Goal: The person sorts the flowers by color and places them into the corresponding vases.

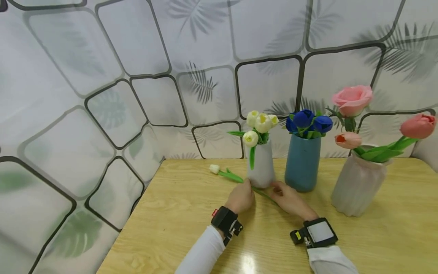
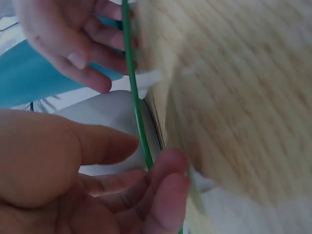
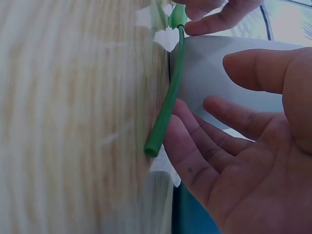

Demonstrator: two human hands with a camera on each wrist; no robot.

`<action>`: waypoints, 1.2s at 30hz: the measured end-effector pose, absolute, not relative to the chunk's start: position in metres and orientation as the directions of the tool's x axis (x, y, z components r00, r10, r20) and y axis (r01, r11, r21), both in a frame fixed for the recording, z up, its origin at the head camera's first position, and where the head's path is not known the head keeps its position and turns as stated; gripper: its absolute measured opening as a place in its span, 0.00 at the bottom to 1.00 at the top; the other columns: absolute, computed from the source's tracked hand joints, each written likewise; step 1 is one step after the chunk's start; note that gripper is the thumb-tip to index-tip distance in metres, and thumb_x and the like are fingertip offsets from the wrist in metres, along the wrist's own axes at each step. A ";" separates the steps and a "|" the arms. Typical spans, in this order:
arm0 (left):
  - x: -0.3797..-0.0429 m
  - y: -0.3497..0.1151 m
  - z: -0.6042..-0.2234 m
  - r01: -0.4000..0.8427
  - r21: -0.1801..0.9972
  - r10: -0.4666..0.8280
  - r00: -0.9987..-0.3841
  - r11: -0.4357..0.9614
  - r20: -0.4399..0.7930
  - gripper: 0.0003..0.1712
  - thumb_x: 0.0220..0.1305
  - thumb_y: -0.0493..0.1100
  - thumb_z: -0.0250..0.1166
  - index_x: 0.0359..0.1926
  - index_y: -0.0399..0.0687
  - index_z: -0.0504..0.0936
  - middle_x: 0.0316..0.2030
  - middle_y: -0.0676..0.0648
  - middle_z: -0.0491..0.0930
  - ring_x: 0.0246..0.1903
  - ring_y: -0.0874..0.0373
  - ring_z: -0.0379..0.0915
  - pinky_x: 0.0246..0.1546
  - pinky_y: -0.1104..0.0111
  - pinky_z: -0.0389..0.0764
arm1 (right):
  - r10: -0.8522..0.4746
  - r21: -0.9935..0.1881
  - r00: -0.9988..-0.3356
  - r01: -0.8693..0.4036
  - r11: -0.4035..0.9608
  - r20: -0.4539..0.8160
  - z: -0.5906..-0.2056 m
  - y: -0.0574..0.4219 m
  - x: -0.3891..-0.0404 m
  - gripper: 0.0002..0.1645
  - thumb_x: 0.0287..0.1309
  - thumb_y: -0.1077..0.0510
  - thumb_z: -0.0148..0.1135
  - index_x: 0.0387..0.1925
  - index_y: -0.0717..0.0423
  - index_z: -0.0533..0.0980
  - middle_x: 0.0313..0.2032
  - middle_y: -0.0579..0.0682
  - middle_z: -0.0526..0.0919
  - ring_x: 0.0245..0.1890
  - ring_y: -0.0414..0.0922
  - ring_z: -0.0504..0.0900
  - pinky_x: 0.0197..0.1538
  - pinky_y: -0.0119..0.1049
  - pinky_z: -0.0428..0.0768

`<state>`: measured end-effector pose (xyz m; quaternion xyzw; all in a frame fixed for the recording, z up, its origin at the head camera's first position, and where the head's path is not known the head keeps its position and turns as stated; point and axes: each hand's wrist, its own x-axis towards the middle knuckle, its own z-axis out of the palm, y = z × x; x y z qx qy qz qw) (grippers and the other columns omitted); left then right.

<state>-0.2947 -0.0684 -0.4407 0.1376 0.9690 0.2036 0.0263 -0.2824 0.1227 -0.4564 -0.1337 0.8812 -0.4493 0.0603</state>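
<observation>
A single white artificial tulip (image 1: 215, 169) with a green stem lies across the wooden table, in front of a white vase (image 1: 261, 163) of pale yellow tulips (image 1: 262, 122). My left hand (image 1: 241, 197) pinches the tulip's stem (image 2: 138, 109) between thumb and fingers, by the vase's base. Near the stem's cut end, my right hand (image 1: 289, 198) has its fingers (image 3: 192, 151) extended behind the stem. Its thumb (image 3: 253, 68) stands apart from the stem in the right wrist view. Whether those fingers bear on the stem I cannot tell.
To the right of the white vase stands a blue vase (image 1: 302, 163) of blue flowers (image 1: 303, 118). Farther right, a pale ribbed vase (image 1: 357, 184) holds a pink rose (image 1: 353, 100) and pink tulips (image 1: 418, 126). A patterned curtain (image 1: 212, 95) hangs behind the table (image 1: 178, 213).
</observation>
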 end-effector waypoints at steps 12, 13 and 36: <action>-0.279 -0.063 -0.444 0.514 0.105 0.513 -0.857 0.851 0.043 0.06 0.72 0.39 0.60 0.48 0.48 0.77 0.28 0.49 0.80 0.25 0.59 0.78 0.18 0.69 0.73 | -0.315 -0.798 -0.948 -0.216 0.562 0.035 -0.455 0.122 -0.286 0.26 0.71 0.56 0.55 0.63 0.68 0.69 0.55 0.69 0.78 0.53 0.62 0.79 0.53 0.55 0.78; -0.279 -0.062 -0.445 0.513 0.120 0.513 -0.858 0.850 0.034 0.06 0.72 0.39 0.60 0.48 0.48 0.77 0.27 0.50 0.79 0.24 0.60 0.77 0.18 0.69 0.72 | -0.316 -0.801 -0.948 -0.215 0.558 0.034 -0.455 0.122 -0.286 0.26 0.71 0.57 0.55 0.63 0.69 0.69 0.55 0.68 0.78 0.53 0.62 0.79 0.53 0.55 0.78; -0.275 -0.093 -0.455 -0.232 0.960 0.166 -0.952 0.156 -0.257 0.28 0.66 0.31 0.63 0.58 0.21 0.59 0.24 0.40 0.83 0.16 0.61 0.78 0.20 0.71 0.81 | -0.305 -0.809 -0.952 -0.201 0.552 0.028 -0.459 0.124 -0.284 0.24 0.70 0.59 0.54 0.61 0.71 0.70 0.52 0.68 0.79 0.54 0.62 0.78 0.54 0.54 0.78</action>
